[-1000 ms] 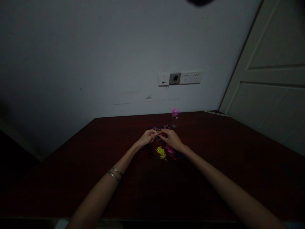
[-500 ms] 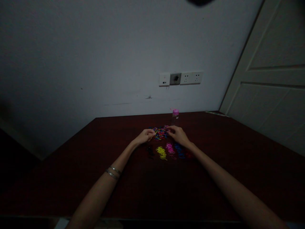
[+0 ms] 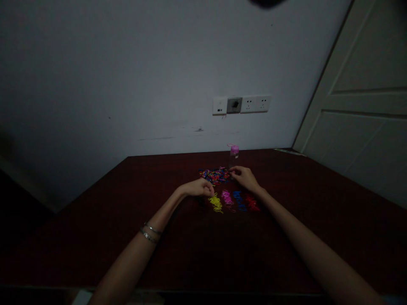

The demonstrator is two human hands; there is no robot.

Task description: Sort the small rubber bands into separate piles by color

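Note:
My left hand (image 3: pixel 199 187) is closed, thumb and fingers together, at the upper end of a pile of yellow elastic bands (image 3: pixel 216 204). Whatever it pinches is too small to make out. My right hand (image 3: pixel 244 177) has its fingertips drawn together at the right edge of a mixed heap of coloured bands (image 3: pixel 215 175); any band between them does not show clearly. Sorted by colour, a pink pile (image 3: pixel 227 198), a blue pile (image 3: pixel 239 201) and a red pile (image 3: pixel 252 203) lie to the right of the yellow. The left hand mostly hides a dark pile.
Behind the mixed heap stands a clear bottle with a pink cap (image 3: pixel 234 155). The dark red table (image 3: pixel 159 254) meets the wall, where a row of sockets (image 3: pixel 241 105) is fixed. A pale door (image 3: pixel 362 97) stands at the right.
My left hand has moved from the mixed heap down and right to the yellow pile, covering the dark pile. My right hand has shifted slightly right, and the red pile now shows more.

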